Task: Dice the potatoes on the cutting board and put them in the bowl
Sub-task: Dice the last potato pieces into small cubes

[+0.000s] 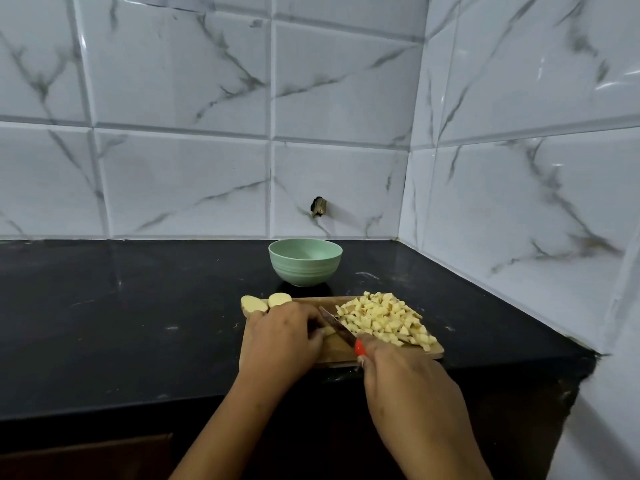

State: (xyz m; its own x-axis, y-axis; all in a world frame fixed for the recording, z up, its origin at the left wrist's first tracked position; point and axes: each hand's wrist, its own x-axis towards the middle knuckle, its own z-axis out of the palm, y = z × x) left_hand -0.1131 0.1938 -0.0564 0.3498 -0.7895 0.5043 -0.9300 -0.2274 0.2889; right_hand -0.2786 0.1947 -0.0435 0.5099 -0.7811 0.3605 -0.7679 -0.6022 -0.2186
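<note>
Worktop [121,323]: black and glossy, running into a tiled corner at 2 o'clock; carrying board and bowl close together, presumably to keep the transfer short.
Cutting board [334,346]: wooden, at the near edge straight ahead, within reach of both hands; apparently worked in zones, with uncut stock at 10 o'clock, cutting in the middle and finished dice from 1 to 4 o'clock.
Diced pile [384,322]: large heap of small pale cubes on the right half of the board, probably kept there to leave the cutting zone free; none in the bowl yet.
Right hand [405,379]: at 5 o'clock of the board, wrapped round the red handle of the knife.
Left hand [282,336]: at 8 o'clock, fingers curled down over the potato piece, pinning it to the board; fingertips seemingly tucked, likely to stay off the edge.
Bowl [304,271]: pale green, upright, empty as far as visible; on the worktop at 12 o'clock just beyond the board, handy for moving the dice forward.
Knife [337,323]: blade angled toward 11 o'clock, between left hand and pile, down at the piece.
Potato halves [254,304]: two, pale faces up, at the 10 o'clock corner; parked for later cutting, by the look.
Potato piece [328,330]: small, mostly hidden under the fingers, touching the blade.
</note>
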